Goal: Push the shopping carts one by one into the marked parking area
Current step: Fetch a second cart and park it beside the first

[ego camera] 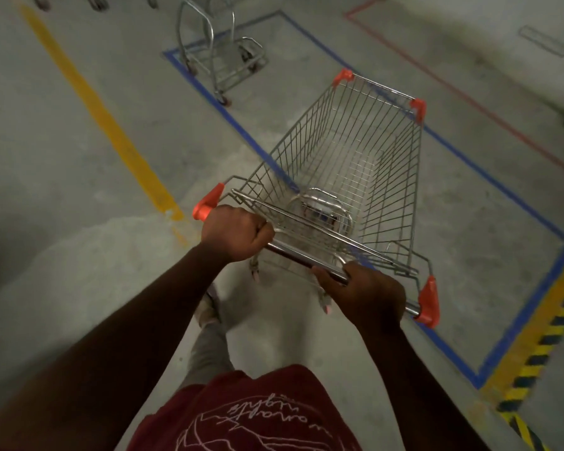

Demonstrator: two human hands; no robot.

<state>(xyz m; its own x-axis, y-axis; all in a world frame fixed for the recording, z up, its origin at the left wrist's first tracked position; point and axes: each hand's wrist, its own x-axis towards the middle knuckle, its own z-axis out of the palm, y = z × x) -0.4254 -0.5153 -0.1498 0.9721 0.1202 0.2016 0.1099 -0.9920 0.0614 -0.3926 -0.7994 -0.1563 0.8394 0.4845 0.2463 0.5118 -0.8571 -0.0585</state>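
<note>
A wire shopping cart (355, 151) with orange corner caps stands right in front of me, its basket empty. Both hands grip its metal handle bar (300, 255): my left hand (236, 232) near the left orange end cap, my right hand (368, 294) near the right one. The cart's basket lies over the left blue line of the blue-taped parking area (515, 203) on the concrete floor, its nose pointing into it. A second cart (219, 50) stands at the far end of that blue rectangle, only its lower frame and wheels in view.
A yellow floor line (92, 102) runs diagonally on the left. A red-taped outline (469, 102) lies to the right of the blue one. Yellow-and-black hazard striping (541, 346) borders the blue area's near right edge. More cart wheels show at the top left.
</note>
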